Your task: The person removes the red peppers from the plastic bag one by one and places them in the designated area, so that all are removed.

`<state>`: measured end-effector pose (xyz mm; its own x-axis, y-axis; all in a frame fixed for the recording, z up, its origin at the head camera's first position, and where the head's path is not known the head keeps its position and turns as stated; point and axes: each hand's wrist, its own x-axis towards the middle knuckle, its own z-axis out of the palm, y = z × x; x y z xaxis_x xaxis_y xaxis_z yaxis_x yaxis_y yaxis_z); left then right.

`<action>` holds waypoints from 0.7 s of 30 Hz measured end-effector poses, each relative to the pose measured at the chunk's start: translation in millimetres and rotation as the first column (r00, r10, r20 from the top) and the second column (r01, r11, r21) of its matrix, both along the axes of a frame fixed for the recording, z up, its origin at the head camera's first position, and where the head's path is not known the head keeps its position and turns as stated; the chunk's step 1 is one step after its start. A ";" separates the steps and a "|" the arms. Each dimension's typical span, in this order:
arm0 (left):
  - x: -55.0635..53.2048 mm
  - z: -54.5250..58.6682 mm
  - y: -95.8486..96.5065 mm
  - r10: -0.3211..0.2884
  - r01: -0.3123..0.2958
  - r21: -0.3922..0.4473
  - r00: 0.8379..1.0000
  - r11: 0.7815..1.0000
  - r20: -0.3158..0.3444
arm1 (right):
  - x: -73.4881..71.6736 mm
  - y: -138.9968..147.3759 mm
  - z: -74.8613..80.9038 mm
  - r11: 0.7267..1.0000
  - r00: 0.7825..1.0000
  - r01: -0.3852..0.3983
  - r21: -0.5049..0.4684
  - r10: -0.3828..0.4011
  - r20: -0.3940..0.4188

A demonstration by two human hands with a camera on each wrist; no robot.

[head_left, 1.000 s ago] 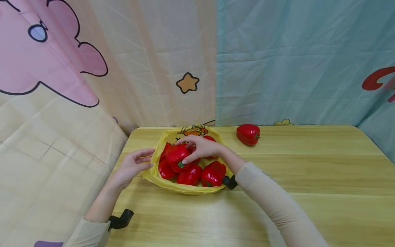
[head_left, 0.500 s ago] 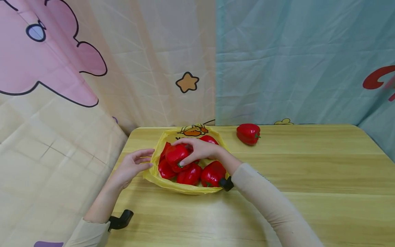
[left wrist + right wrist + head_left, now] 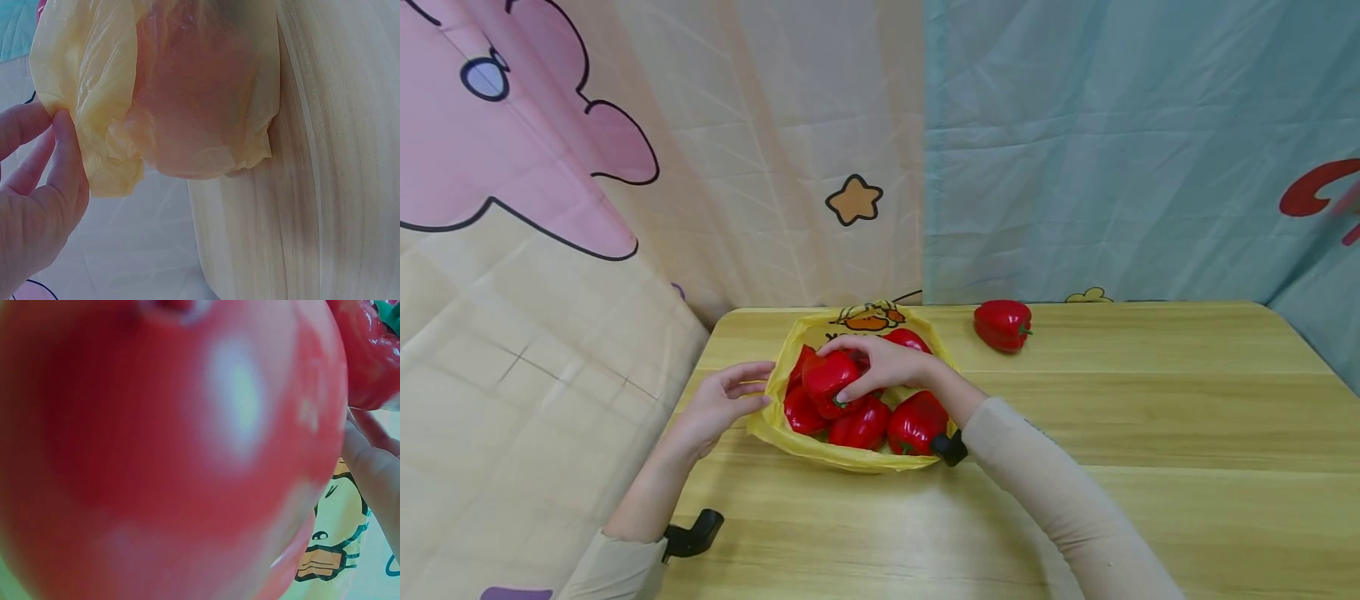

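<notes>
A yellow plastic bag (image 3: 850,457) stands with its mouth wide, several red bell peppers inside. My left hand (image 3: 718,408) pinches the bag's left rim; in the left wrist view, thumb and fingertip meet on the thin yellow film (image 3: 103,81). Reaching over the bag's mouth, my right hand (image 3: 887,365) grips a red bell pepper (image 3: 826,382) lying on top of the others, thumb near its green stem. In the right wrist view another pepper (image 3: 175,437) fills most of the picture, while the gripped pepper (image 3: 372,359) shows at the upper right. Its underside is hidden.
One more red bell pepper (image 3: 1003,325) lies on the wooden table (image 3: 1150,417) near its back edge, right of the bag. Printed cloth curtains (image 3: 1075,150) hang behind and at the left. Black wrist mounts (image 3: 694,533) sit on both forearms.
Over the first half second my right hand and forearm shifted slightly down and left, with the pepper staying among the others. Since then both hands have kept almost still.
</notes>
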<state>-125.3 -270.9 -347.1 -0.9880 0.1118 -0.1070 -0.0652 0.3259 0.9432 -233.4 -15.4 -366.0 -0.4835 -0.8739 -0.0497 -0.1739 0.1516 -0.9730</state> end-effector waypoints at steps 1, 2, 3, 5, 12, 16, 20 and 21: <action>-0.1 -0.1 0.0 -0.001 0.001 0.000 1.000 1.000 -0.001 | -0.1 0.3 -0.3 1.000 1.000 -0.002 -0.006 0.002 0.000; -0.2 -0.2 0.0 -0.001 0.001 0.000 1.000 1.000 0.000 | 0.0 0.5 -0.5 1.000 1.000 -0.005 -0.012 0.005 0.003; -0.3 -0.4 -0.1 -0.001 0.001 -0.002 1.000 1.000 -0.001 | 0.0 0.8 -0.7 1.000 1.000 -0.007 -0.017 0.007 0.004; -0.5 -0.4 -0.1 -0.001 0.001 -0.007 1.000 1.000 -0.001 | 0.2 1.3 -0.6 1.000 1.000 -0.008 -0.024 0.008 0.001; 0.2 0.1 0.0 -0.003 0.003 -0.003 1.000 1.000 -0.002 | 2.5 4.2 3.9 0.999 1.000 0.025 -0.027 -0.025 -0.004; 0.7 0.3 0.1 -0.003 0.003 0.000 1.000 1.000 -0.003 | 3.9 7.0 8.4 0.999 0.999 0.039 -0.026 -0.039 -0.003; 0.7 0.8 0.0 -0.003 0.003 -0.008 1.000 1.000 -0.004 | 4.7 10.2 11.9 0.998 0.998 0.058 -0.022 -0.058 -0.023; 0.6 0.9 0.0 -0.003 0.003 -0.010 1.000 1.000 -0.004 | 4.8 11.1 12.5 0.998 0.998 0.063 -0.022 -0.063 -0.028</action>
